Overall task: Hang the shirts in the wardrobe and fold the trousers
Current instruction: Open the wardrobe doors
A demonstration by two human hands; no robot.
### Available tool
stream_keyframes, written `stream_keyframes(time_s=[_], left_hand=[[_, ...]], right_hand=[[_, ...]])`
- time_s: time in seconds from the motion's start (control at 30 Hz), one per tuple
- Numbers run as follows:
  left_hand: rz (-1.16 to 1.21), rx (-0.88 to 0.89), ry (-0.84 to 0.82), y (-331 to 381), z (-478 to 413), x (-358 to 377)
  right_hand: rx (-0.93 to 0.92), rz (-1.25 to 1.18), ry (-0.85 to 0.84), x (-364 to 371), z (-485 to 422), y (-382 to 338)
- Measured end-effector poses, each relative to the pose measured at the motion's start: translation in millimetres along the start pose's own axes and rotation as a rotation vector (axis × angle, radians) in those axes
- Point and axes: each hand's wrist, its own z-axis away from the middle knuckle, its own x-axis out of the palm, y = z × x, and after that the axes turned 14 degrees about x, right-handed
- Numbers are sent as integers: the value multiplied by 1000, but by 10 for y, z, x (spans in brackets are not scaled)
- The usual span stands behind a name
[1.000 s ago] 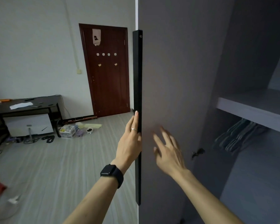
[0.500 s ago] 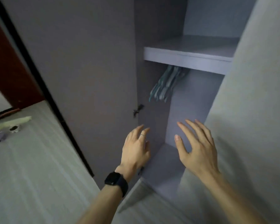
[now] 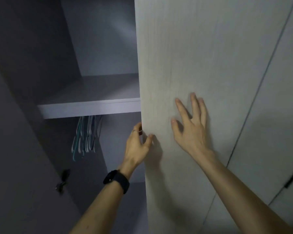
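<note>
Left of the frame, the wardrobe (image 3: 100,48) is standing open, dim and grey inside, its shelf (image 3: 90,107) running level across. Beneath it, centre-left, a bunch of hangers (image 3: 85,135) is dangling, long axes pointing down. The left hand (image 3: 137,146), with a black watch (image 3: 116,181) on the wrist, is curling round the edge of the pale wardrobe door (image 3: 218,56), which is running upright through mid-frame. The right hand (image 3: 191,127) is lying spread, fingers straight, on the door's face.

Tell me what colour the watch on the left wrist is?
Black all over, face and strap. The black wristwatch shows best in the head view, the only one here.
</note>
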Motion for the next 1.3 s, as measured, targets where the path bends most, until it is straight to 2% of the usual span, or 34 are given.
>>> stream_keyframes(time_s=[0.2,0.3,0.4,0.5,0.57,0.67,0.87,1.0,1.13,1.23,1.3], left_hand=[[77,-6,-5,-43,-50,-93],[113,-1,14,53,45,-149],[206,21,29,173,311,-204],[319,57,9,335,638,-229],[393,70,-33,423,845,-225],[498,84,-123,556,1108,-169],[603,172,-341,854,1461,64],[659,262,-505,1033,1492,345],[620,330,-637,1055,1533,797],[362,641,-679,1024,1568,1259],[245,794,-709,1023,1619,1553]], right_hand=[[50,75,-65,62,65,-18],[87,-8,-68,34,255,-7],[172,-118,-121,-43,681,17],[308,-170,-279,-248,1209,-52],[336,-221,-353,-388,1601,-125],[350,-295,-373,-564,2175,-147],[582,-248,-281,-894,2812,-28],[535,-147,-79,-1213,3000,97],[548,6,25,-1505,3106,271],[544,119,103,-1752,3129,457],[642,139,107,-1909,3132,612]])
